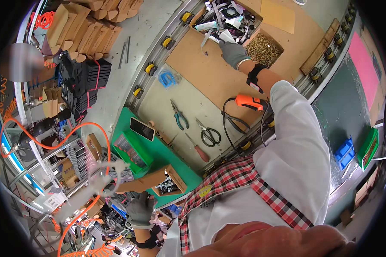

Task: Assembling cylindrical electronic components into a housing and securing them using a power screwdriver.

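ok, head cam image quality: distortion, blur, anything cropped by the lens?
Head view: strong fisheye, the roller rail bows and a black vignette rings the frame. Lighting is even and bright, shadows soft. The right hand at the parts box is sharp; the left hand is softer near the rim. A blurred patch sits at upper left, and the person's own chin intrudes out of focus at the bottom.

Table [188, 96]: pale worktop bearing a brown board [210, 73].
Tools, centre: blue-handled pliers [179, 115], black scissors [209, 133], red-handled screwdriver [198, 148].
Far: blue cable coil [167, 79].
Near left: green tray [158, 156].
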Demonstrator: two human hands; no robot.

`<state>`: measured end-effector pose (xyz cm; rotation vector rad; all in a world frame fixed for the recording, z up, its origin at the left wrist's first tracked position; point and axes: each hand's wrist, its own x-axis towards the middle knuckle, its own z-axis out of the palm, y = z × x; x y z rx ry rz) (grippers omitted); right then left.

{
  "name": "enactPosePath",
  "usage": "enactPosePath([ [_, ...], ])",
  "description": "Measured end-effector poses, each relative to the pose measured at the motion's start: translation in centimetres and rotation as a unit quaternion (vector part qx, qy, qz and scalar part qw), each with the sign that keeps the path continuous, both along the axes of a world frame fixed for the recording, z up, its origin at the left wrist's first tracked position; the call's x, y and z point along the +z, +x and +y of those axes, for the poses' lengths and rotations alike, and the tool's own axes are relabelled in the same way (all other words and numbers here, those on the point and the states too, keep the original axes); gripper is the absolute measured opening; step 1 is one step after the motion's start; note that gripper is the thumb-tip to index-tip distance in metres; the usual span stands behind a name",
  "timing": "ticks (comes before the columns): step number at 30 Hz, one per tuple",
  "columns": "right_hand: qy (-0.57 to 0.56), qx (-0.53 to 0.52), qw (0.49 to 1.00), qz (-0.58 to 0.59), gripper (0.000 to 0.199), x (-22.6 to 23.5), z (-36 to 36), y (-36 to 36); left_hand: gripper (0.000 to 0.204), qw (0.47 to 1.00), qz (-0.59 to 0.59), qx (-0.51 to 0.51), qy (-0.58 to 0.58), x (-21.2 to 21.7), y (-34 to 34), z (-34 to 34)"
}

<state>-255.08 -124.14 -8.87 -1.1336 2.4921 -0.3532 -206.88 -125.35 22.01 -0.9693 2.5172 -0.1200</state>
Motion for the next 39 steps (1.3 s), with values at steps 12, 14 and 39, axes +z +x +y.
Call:
enactPosePath([
  [12,-0.011,0.087,0.996,-0.008,0.022,0.5,-0.3,2.6,0.021,1.0,-0.007,-0.005,0.017,-1.4,0.3,-2.8],
  [14,-0.066,-0.028,0.997,0.014,0.023,1.4,-0.7,0.5,0.022,1.0,-0.02,0.007,0.021,-1.5,0.3,-3.0],
  [39,-0.115,-0.101,0.988,0.028,0.038,-1.2,2.4,-11.0,0.021,0.999,-0.041,0.019,0.003,-2.1,-1.4,-4.6],
])
